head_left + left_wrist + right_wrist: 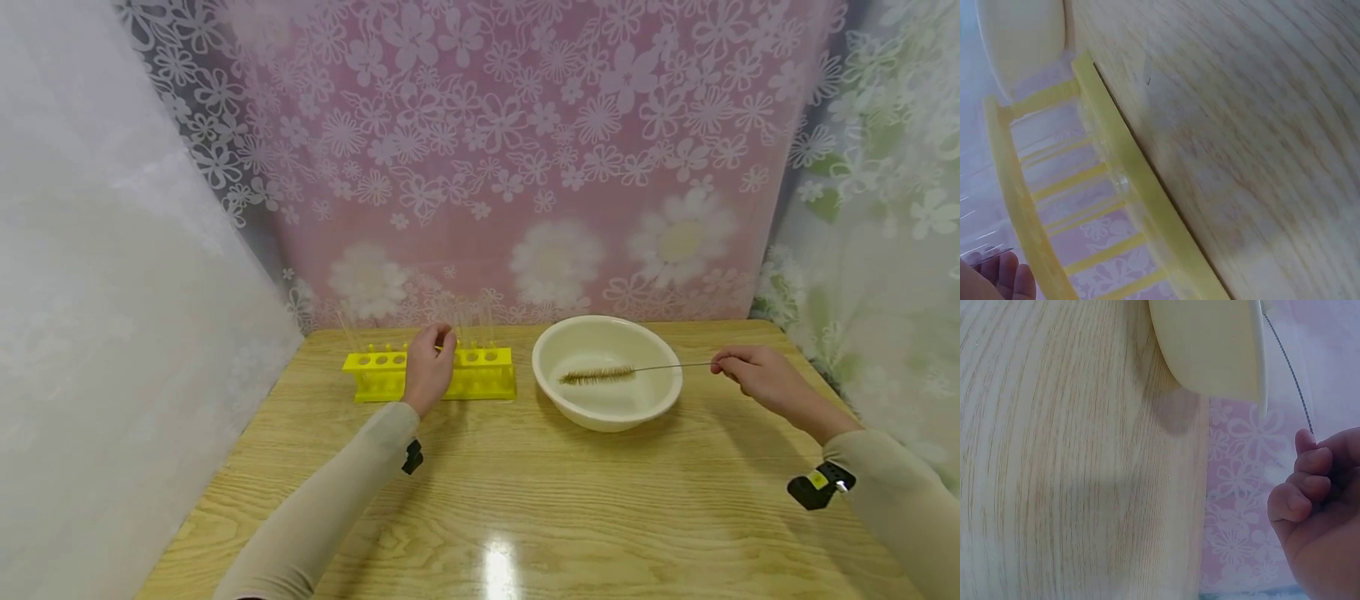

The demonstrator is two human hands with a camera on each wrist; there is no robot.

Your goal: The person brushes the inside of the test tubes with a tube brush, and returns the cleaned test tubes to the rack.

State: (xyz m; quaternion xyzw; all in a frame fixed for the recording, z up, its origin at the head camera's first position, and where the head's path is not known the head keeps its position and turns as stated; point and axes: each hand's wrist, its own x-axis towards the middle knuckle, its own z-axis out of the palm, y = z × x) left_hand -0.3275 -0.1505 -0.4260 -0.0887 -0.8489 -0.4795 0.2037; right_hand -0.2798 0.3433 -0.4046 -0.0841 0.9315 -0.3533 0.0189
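Observation:
My left hand [430, 367] is at the top of a yellow test tube rack [480, 393], its fingers curled round the upper end of a clear glass test tube. That tube is mostly hidden behind the hand; in the left wrist view the curled fingers [1007, 275] show beside the rack's top bar. More clear test tubes [490, 321] stand in the rack on either side. My right hand [757, 379] pinches the twisted wire handle of a test tube brush [600, 376]. The brush's brown bristles lie over the inside of a cream basin [607, 418], its wire crossing the rim.
The wooden table [510, 492] carries the rack on the left and the basin just right of it. A pink floral curtain [480, 167] hangs behind the table, with pale sheets [877, 250] at both sides.

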